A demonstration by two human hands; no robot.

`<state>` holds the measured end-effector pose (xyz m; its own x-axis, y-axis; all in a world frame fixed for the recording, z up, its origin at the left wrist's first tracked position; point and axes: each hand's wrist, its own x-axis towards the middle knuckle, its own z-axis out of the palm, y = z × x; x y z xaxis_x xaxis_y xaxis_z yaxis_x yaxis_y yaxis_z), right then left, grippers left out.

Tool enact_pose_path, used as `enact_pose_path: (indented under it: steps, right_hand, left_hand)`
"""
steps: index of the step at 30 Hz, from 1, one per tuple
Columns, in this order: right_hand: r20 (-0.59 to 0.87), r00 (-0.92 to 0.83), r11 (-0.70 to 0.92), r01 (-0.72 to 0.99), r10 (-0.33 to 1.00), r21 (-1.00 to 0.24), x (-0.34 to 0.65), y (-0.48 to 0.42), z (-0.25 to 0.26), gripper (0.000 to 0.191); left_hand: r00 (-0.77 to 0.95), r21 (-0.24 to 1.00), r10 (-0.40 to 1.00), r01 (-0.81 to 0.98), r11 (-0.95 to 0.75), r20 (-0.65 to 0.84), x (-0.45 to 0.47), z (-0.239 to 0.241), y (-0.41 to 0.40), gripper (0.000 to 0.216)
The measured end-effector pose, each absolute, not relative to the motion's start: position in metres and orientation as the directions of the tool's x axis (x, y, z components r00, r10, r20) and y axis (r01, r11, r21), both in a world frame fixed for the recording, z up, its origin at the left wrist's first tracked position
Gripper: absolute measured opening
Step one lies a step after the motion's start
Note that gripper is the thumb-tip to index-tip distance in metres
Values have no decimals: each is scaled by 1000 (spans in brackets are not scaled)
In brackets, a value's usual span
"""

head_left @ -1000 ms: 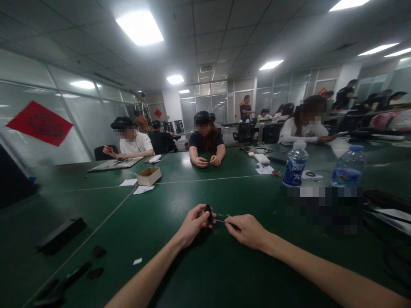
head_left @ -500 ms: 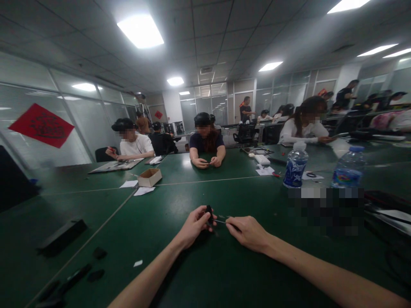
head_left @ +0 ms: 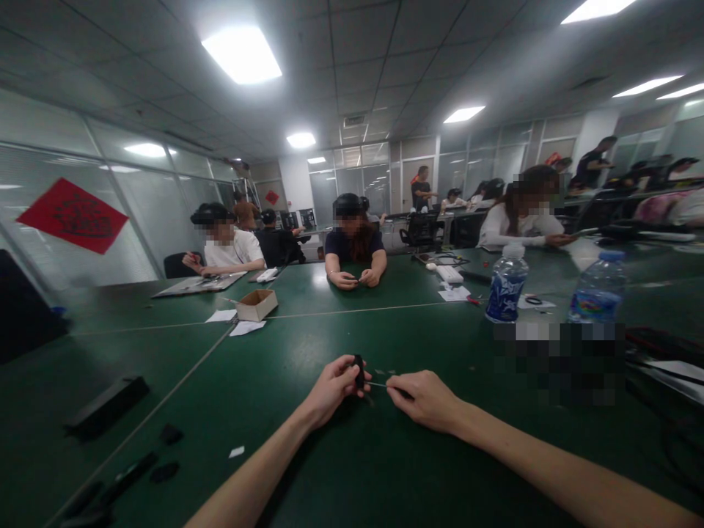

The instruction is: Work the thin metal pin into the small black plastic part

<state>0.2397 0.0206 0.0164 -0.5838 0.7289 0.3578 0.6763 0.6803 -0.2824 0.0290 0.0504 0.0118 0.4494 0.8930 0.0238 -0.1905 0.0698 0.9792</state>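
My left hand (head_left: pixel 336 385) is closed around a small black part (head_left: pixel 359 372), which stands roughly upright between thumb and fingers above the green table (head_left: pixel 308 469). In my right hand (head_left: pixel 422 396) is a thin tool with a slim metal shaft (head_left: pixel 378 384), likely a screwdriver; its handle is hidden inside the fist. The shaft points left and its tip meets the black part or lies right beside it; which of the two I cannot tell. A small white piece (head_left: pixel 236 452) lies on the table left of my left forearm.
At left lie a long black box (head_left: pixel 107 405) and several black pieces (head_left: pixel 165 471). A small open cardboard box (head_left: pixel 257 305) stands farther back with papers. Two bottles (head_left: pixel 506 286) (head_left: pixel 597 290) stand at right. Across the table sits a person (head_left: pixel 355 246), with others around.
Both hands stay almost in place. The black part and the metal shaft have shifted very slightly, with the grip on each kept.
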Motion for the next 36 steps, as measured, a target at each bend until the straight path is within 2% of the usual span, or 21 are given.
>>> enact_pose_path:
  steps: [12, 18, 21, 31, 36]
  right_hand:
    - [323, -583, 665, 684, 746, -302, 240, 17, 21, 29]
    - [331, -596, 675, 702, 731, -227, 240, 20, 18, 28]
    - [330, -595, 673, 704, 733, -227, 240, 21, 17, 28]
    - [335, -577, 665, 683, 745, -302, 240, 17, 18, 30]
    - [392, -444, 588, 679, 806, -440, 244, 22, 14, 32]
  left_hand:
    - [481, 985, 876, -162, 65, 21, 27, 11, 51, 32]
    - [486, 990, 873, -139, 30, 42, 28, 9, 52, 30]
    - [483, 990, 874, -141, 16, 55, 28, 10, 51, 31]
    - [477, 993, 876, -117, -15, 69, 30, 13, 50, 32]
    - [517, 999, 855, -40, -20, 37, 30, 15, 49, 34]
